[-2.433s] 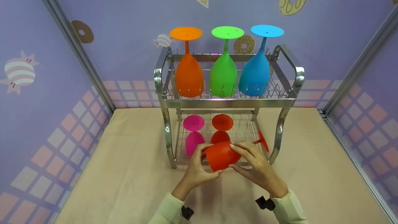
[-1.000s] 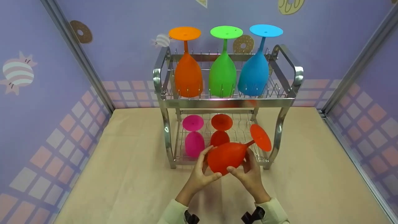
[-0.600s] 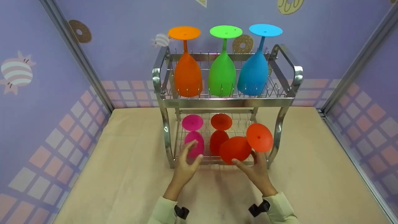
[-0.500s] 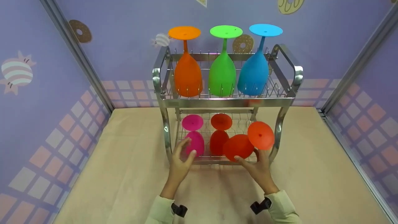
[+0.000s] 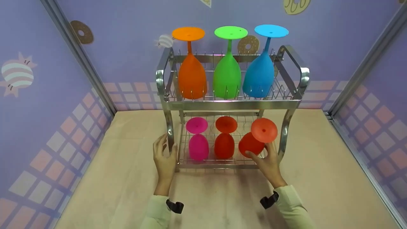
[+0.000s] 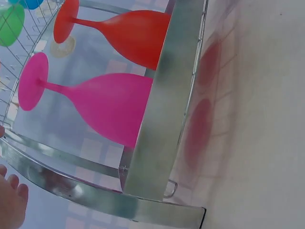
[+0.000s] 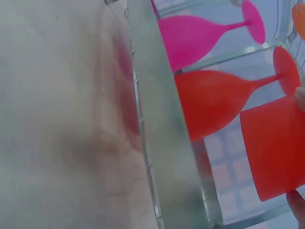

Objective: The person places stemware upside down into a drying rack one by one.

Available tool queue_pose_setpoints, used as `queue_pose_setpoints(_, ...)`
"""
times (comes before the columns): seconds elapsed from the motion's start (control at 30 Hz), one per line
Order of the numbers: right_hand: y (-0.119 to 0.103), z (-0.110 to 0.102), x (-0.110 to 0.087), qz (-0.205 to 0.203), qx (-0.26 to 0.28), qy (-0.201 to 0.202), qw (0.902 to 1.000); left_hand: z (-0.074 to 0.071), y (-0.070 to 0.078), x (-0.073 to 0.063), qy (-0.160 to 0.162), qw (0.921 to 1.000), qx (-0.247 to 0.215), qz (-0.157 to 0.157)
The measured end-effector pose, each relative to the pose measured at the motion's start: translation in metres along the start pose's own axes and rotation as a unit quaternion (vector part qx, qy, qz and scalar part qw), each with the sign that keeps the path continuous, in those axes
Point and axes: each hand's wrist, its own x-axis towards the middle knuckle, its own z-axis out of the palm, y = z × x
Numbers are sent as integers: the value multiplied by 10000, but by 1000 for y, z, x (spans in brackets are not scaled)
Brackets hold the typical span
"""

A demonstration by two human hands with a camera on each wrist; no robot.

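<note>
My right hand grips the bowl of a red wine glass, upside down and tilted, its foot up to the right. The right wrist view shows this glass's bowl above the lower front rail, its rim apart from the rail. Beside it on the lower tier, a second red wine glass and a pink wine glass stand inverted. My left hand is at the rack's left front post, fingers and thumb loosely parted on either side of it, with a gap showing in the left wrist view.
The two-tier metal dish rack holds inverted orange, green and blue wine glasses on its upper tier. That tier overhangs the lower one. Patterned panels enclose the cloth-covered table at the back and sides.
Both hands held the red wine glass earlier. The left let go and moved left to the post. The right turned the glass foot-up and carried it into the lower tier's right side.
</note>
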Motion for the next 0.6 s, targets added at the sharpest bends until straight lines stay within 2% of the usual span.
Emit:
queue_pose_setpoints(0.07, 15, 0, 0, 155, -55, -24, 9999, -1, -3, 0, -47, 9999, -23, -91)
queue_pose_setpoints(0.17, 25, 1, 2, 330, -236, -82, 9991, -3, -7, 1, -82, 9999, 37, -118)
queue_pose_setpoints(0.43, 35, 5, 8, 903, -493, -236, 9944, -6, -11, 4, -89, 9994, 223, -258)
queue_pose_setpoints(0.6, 41, 7, 11, 1375, -588, -420, 9879, -5, -11, 4, -115, 9992, 211, -329)
